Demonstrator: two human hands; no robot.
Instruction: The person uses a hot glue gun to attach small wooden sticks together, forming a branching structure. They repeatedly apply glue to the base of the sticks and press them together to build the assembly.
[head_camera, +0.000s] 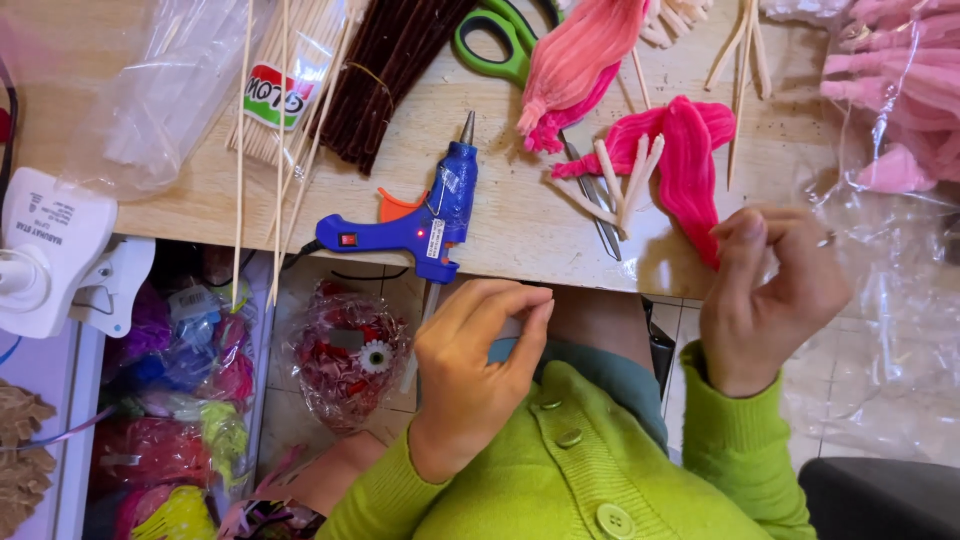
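Two hands were held up just in front of the pale wooden worktop (520, 225). The left hand (478, 372) had its fingers curled with fingertips pressed together; whether it pinched anything could not be seen. The right hand (768, 295) was curled the same way, beside the bright pink fuzzy chenille piece (690, 165) lying on the worktop with thin wooden sticks (625, 180). That piece looked soft, light and bendy, best held by its stick end. A blue glue gun (425, 215) lay near the left hand, green-handled scissors (500, 45) farther back.
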